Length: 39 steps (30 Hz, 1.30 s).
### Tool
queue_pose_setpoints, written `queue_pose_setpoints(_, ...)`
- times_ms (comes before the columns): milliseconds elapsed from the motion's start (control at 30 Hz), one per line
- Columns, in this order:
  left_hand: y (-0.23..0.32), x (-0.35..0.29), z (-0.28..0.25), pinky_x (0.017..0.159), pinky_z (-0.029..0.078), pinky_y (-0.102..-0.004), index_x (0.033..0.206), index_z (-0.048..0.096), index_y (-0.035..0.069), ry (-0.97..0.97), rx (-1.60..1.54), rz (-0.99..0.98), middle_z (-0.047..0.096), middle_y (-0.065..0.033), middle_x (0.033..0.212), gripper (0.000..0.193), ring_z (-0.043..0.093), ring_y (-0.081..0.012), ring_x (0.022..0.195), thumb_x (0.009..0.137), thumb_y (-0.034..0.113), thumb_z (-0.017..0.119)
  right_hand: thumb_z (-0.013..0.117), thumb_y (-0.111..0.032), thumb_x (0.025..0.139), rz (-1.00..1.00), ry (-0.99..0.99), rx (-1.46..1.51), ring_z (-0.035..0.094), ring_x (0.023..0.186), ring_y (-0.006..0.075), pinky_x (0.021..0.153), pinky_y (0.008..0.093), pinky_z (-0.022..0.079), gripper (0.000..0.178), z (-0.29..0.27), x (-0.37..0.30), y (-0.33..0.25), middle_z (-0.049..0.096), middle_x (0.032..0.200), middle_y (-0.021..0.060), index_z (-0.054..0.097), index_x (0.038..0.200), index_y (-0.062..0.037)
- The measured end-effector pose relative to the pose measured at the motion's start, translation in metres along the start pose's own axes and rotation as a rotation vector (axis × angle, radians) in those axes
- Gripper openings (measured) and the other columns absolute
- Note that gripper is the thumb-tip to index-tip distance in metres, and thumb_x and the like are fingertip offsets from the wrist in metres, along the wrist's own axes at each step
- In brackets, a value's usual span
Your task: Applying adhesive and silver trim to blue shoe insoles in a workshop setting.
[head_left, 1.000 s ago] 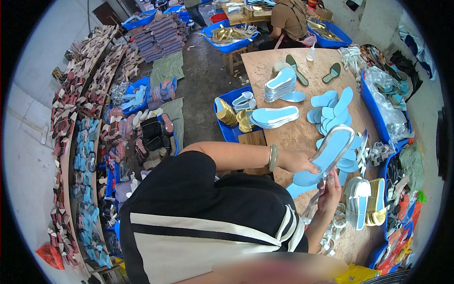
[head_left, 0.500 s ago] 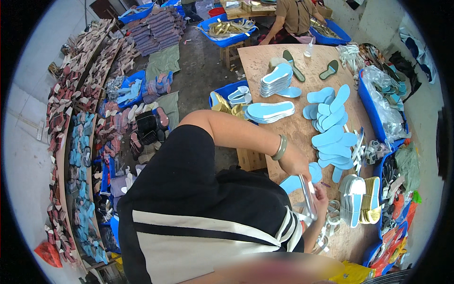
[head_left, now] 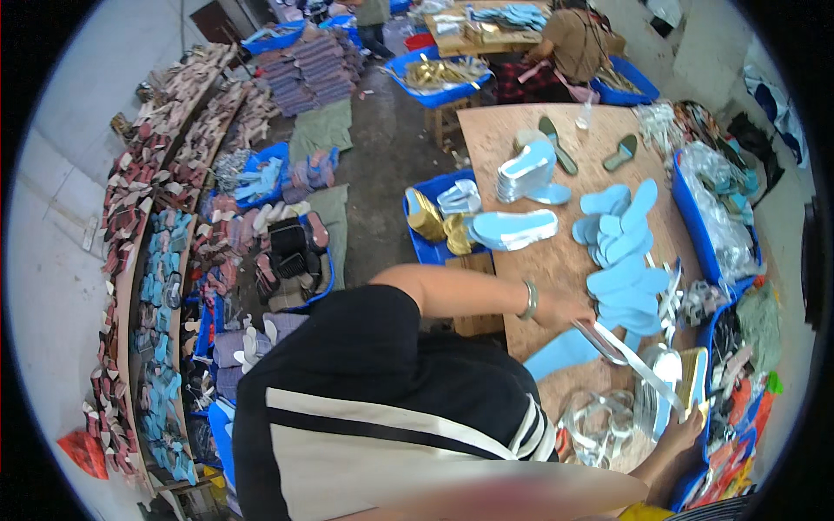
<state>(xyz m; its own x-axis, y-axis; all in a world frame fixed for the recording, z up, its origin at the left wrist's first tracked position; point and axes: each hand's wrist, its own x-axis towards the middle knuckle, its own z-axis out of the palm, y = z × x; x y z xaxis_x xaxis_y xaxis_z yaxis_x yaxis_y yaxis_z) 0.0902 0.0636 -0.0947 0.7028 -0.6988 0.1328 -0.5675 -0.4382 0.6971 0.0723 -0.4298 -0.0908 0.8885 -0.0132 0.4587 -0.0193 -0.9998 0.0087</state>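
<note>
My left hand (head_left: 565,311), wearing a bracelet on its wrist, is closed on one end of a shiny silver-white strap (head_left: 641,369). The strap runs down to the right, where my right hand (head_left: 684,431) pinches the other end. Below the left hand a light-blue insole (head_left: 560,352) lies on the wooden table (head_left: 512,295). A tangle of silver-white straps (head_left: 599,425) rests between my body and the right hand. Just beyond that hand stand a silver-edged stack of insoles (head_left: 667,369) and a gold-edged stack (head_left: 692,378), partly hidden by the strap.
Loose blue insoles (head_left: 621,278) overlap across the table. Further off are stacked insoles (head_left: 526,169) and two dark green soles (head_left: 621,152). Blue bins (head_left: 695,217) line the right edge. Racks of shoe parts (head_left: 161,286) fill the left. Another person (head_left: 569,48) sits at the far end.
The right hand has moved right, from beside the left hand to near the gold-edged stack, stretching the strap out. My left hand has shifted slightly right. The whole view has tilted.
</note>
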Motion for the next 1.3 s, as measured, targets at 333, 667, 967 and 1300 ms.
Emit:
queue_pose_setpoints(333,-0.021,-0.007,0.040,0.080,0.044,-0.0402,0.114,0.053,0.007,0.029,-0.255,-0.390,0.062,-0.0133,0.099,0.026,0.058,-0.0293,0.095,0.089,0.016,0.052,0.069,-0.010,0.069,0.259,-0.891,0.357,0.060,0.094,0.0332,0.081,0.0420,0.047,0.045,0.083,-0.231,-0.129,0.061,0.100,0.0183,0.055,0.110,0.0006)
queue_pose_setpoints(667,-0.014,0.005,0.053,0.092,0.048,-0.0432,0.116,0.051,-0.006,0.199,-1.828,-0.700,0.060,-0.0196,0.113,0.038,0.061,-0.0299,0.101,0.083,0.011,0.060,0.069,-0.004,0.070,0.464,-0.428,0.906,0.045,0.118,0.0301,0.098,0.0361,0.040,0.054,0.108,-0.302,-0.130,0.050,0.125,0.0140,0.050,0.120,-0.0014)
queue_pose_setpoints(967,0.018,0.000,0.063,0.096,0.044,-0.0428,0.125,0.041,-0.013,0.126,-1.728,-0.847,0.055,-0.0238,0.119,0.041,0.057,-0.0312,0.108,0.093,0.012,0.043,0.064,-0.016,0.076,0.514,-0.862,0.309,0.059,0.096,0.0402,0.082,0.0480,0.048,0.067,0.100,-0.296,-0.150,0.061,0.102,0.0237,0.035,0.136,-0.0147)
queue_pose_setpoints(1300,0.031,-0.007,0.067,0.093,0.047,-0.0385,0.121,0.045,-0.010,0.233,-1.351,-0.623,0.058,-0.0200,0.116,0.035,0.058,-0.0278,0.107,0.092,0.009,0.045,0.072,-0.021,0.068,0.615,-0.817,0.262,0.055,0.104,0.0358,0.085,0.0440,0.047,0.081,0.099,-0.285,-0.133,0.055,0.111,0.0200,0.032,0.138,-0.0170)
